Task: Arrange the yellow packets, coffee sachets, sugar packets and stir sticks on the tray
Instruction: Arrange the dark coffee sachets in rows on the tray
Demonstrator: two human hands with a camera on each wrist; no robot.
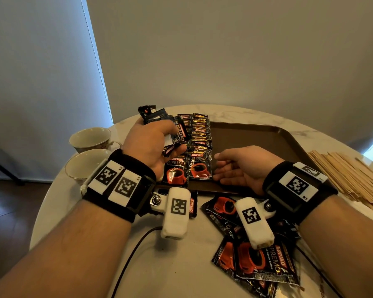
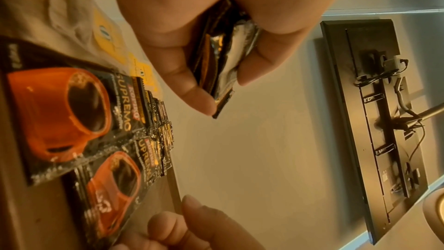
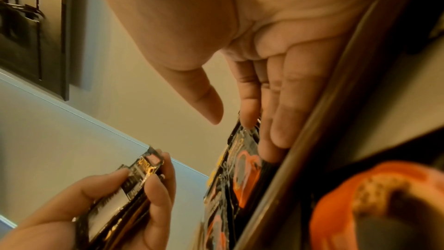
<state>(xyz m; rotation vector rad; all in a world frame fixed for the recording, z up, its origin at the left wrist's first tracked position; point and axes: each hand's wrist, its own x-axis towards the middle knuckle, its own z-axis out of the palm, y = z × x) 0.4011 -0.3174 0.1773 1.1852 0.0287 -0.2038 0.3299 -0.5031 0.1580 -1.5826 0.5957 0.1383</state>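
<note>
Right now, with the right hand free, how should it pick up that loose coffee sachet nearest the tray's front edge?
Pinch the loose coffee sachet at its near-left corner, from above with the right hand. It lies flat on the table, other sachets overlapping its right end.

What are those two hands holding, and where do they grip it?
The left hand grips a bunch of coffee sachets around their lower ends. The right hand holds nothing; its fingers lie straight.
</note>
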